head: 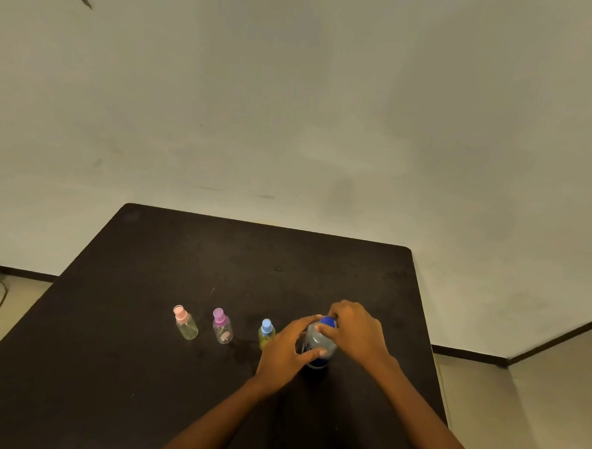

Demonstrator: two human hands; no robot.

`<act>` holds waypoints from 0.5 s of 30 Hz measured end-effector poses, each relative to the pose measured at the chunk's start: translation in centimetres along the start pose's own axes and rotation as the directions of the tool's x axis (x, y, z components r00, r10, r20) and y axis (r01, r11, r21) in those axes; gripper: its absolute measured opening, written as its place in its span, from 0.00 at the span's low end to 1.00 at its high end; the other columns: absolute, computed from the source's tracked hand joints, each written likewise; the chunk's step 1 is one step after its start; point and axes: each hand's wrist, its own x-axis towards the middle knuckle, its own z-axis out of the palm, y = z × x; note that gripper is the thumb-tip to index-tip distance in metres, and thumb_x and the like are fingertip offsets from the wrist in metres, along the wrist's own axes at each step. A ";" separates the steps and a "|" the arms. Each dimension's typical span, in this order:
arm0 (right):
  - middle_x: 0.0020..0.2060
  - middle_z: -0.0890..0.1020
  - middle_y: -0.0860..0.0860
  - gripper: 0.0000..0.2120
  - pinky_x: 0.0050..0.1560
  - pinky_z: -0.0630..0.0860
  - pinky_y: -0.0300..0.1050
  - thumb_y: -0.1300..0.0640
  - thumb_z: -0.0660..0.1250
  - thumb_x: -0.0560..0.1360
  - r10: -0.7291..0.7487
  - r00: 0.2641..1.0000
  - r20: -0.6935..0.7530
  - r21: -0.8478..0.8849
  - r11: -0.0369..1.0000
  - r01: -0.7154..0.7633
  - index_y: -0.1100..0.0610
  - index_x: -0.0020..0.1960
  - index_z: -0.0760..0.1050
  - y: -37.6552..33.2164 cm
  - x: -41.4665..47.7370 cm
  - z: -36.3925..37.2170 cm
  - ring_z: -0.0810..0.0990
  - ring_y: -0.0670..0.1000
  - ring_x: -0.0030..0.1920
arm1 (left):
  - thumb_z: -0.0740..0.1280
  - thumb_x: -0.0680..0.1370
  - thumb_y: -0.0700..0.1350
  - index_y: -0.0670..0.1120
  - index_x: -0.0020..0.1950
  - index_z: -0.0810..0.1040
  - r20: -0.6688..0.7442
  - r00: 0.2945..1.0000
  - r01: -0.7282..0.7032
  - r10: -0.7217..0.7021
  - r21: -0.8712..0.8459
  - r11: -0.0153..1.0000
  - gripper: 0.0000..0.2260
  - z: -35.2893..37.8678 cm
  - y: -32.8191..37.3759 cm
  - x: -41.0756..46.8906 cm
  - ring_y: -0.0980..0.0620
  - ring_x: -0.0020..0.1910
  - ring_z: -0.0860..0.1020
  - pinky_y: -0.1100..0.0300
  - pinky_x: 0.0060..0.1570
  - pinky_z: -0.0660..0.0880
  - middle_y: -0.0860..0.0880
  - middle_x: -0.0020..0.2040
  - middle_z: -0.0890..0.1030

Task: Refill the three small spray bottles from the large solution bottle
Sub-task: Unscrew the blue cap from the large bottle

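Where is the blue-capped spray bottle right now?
In the head view, the blue-capped spray bottle stands on the dark table, just right of the purple-capped bottle and beside the left hand that grips the large bottle.

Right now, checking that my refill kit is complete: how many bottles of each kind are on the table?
Small spray bottles: 3 (pink-capped bottle, purple-capped bottle, blue-capped bottle)
Large solution bottle: 1
Total: 4
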 end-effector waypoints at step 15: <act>0.51 0.74 0.49 0.11 0.45 0.71 0.37 0.52 0.65 0.74 -0.060 0.995 0.074 0.055 0.997 0.056 0.53 0.55 0.74 0.4 0.4 0.1 0.70 0.44 0.48 | 0.71 0.71 0.56 0.57 0.68 0.67 0.016 1.000 0.026 -0.026 -0.044 0.999 0.27 0.1 -0.2 0.1 0.62 0.60 0.75 0.62 0.60 0.74 0.58 0.63 0.75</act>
